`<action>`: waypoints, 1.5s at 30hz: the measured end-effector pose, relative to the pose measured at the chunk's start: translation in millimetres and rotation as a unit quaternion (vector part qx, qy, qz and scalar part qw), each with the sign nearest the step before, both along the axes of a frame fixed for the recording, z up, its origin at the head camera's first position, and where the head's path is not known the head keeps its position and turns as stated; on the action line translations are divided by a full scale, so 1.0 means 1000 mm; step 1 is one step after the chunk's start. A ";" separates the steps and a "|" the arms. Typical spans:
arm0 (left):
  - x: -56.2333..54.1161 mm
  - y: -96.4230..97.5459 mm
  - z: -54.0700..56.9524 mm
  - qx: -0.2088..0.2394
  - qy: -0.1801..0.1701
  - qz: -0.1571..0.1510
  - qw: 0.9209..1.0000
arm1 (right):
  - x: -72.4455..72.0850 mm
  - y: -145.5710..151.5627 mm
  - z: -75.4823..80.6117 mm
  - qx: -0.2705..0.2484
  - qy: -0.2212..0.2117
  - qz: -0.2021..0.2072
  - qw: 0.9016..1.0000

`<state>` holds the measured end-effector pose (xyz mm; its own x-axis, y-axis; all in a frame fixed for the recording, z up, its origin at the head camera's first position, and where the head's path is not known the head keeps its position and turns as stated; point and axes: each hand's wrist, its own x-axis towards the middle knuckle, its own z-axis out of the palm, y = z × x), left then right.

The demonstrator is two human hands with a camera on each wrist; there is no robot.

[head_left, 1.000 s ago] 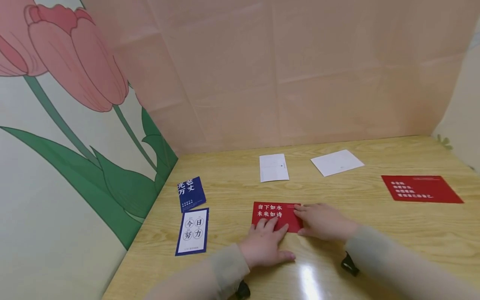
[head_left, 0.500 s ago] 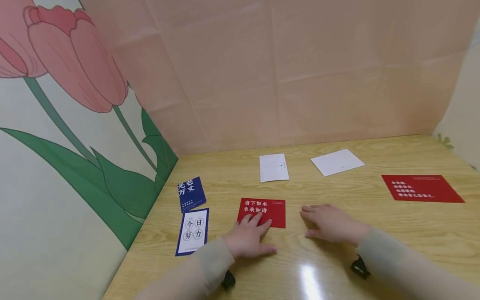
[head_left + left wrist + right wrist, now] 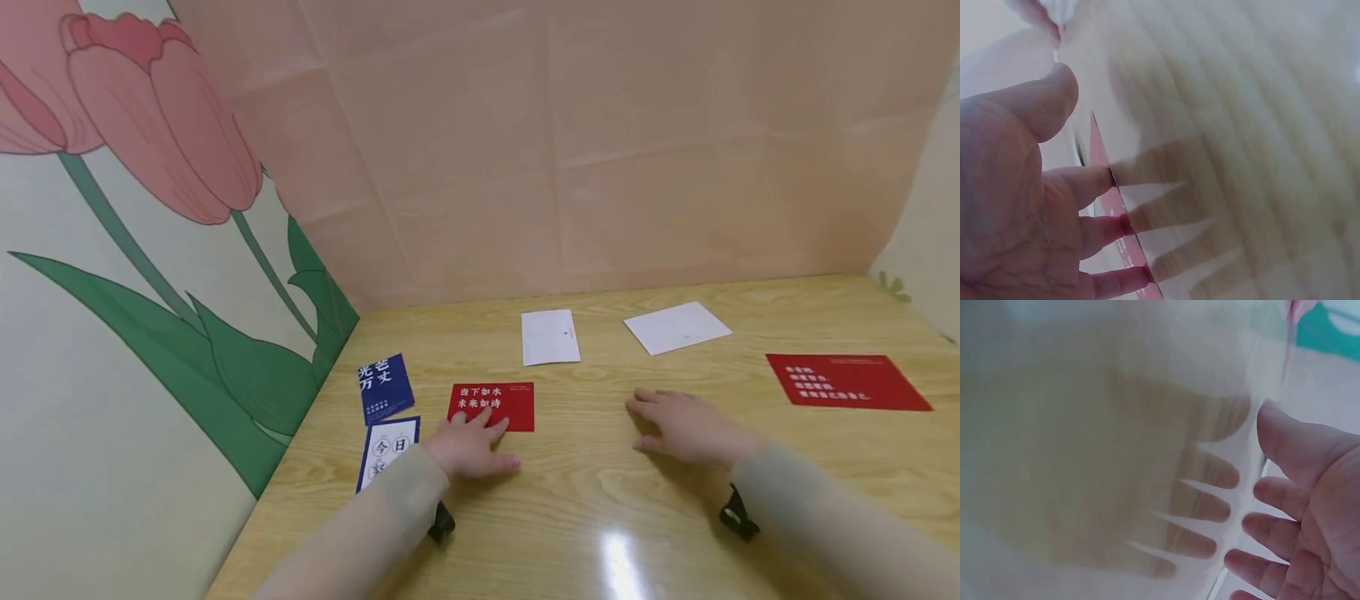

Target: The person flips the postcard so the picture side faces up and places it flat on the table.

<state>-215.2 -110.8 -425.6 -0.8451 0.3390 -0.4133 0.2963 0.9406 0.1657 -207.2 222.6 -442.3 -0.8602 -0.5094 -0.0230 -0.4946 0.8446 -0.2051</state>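
Note:
A red card with white Chinese lettering (image 3: 517,408) lies flat left of the table's middle. My left hand (image 3: 468,446) rests its spread fingertips on the card's near part, the thumb pointing right over bare wood. In the left wrist view those fingertips (image 3: 1100,231) press on the red card's surface (image 3: 1110,200). My right hand (image 3: 678,425) hovers low over the wood to the right of the card, fingers loosely stretched and holding nothing. The right wrist view shows its fingertips (image 3: 1260,525) apart from the tabletop, their reflections below.
At the left lie a dark blue card (image 3: 386,400) and a blue-bordered white card (image 3: 390,442), partly hidden by my left sleeve. Two white cards (image 3: 551,346) (image 3: 677,327) lie at the back. Another red card (image 3: 847,392) lies far right. A draped cloth (image 3: 562,167) hangs behind the table.
The red card has slid left and slightly away under my left hand. My right hand has let go of its right edge and moved right.

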 end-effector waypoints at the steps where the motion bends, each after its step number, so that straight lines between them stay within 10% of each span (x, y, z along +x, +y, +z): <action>1: -0.002 -0.002 0.000 0.001 -0.002 0.009 1.000 | -0.005 0.004 -0.001 -0.001 -0.001 -0.007 1.000; 13: -0.023 -0.012 -0.004 -0.004 0.008 0.053 0.999 | -0.072 0.042 -0.013 -0.024 -0.049 -0.101 0.993; 23: -0.037 -0.010 -0.007 0.007 0.013 0.076 0.997 | -0.091 0.051 -0.013 -0.014 -0.091 -0.122 0.988; 31: -0.046 -0.016 -0.002 0.002 0.016 0.089 0.996 | -0.088 0.046 -0.011 0.026 -0.074 -0.098 0.992; 45: -0.065 -0.021 -0.003 0.039 0.006 0.131 0.991 | -0.033 0.035 -0.003 0.057 -0.043 -0.063 0.995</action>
<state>-280.3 -131.3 -429.1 -0.9127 0.1382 -0.3845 0.0462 0.9700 0.2388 -240.6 257.2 -445.5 -0.9097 -0.3872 -0.1500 -0.3678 0.9191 -0.1417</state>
